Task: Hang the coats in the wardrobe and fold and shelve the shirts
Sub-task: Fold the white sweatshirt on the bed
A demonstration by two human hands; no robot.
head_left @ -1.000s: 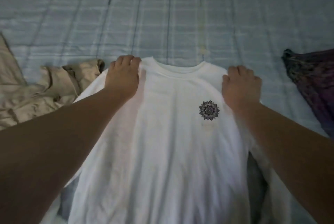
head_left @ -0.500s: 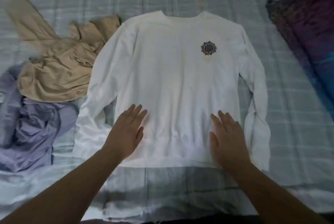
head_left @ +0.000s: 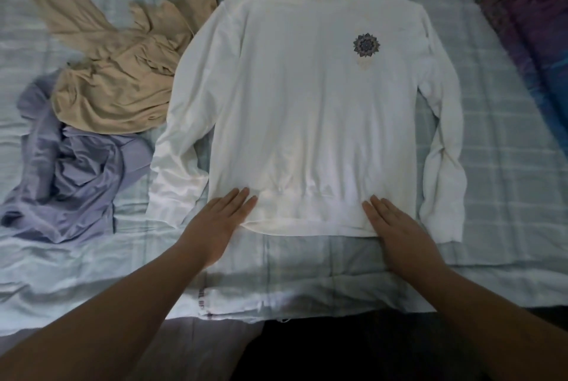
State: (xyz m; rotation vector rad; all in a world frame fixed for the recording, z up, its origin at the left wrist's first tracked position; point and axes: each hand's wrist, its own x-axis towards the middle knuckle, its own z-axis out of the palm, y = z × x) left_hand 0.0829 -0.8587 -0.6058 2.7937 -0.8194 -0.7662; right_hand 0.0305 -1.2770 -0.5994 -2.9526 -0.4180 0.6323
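Both hands have slid down to the white shirt's hem.

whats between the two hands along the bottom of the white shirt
Only the white shirt's own hem: the left hand and right hand rest flat near its two lower corners, with bare white fabric between them in the head view.

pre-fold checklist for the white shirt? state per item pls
1. White shirt lies flat, front up, on the bed: ok.
2. Hem held: left hand and right hand press flat on it: ok.
3. Sleeves straight: its right-side sleeve is fairly straight, its left-side sleeve bunches near the cuff: not ok.
4. Fold room to the left: the beige garment touches the shoulder and sleeve: not ok.
5. Lilac garment apart from the shirt: ok.
6. Back layer smooth: cannot tell.
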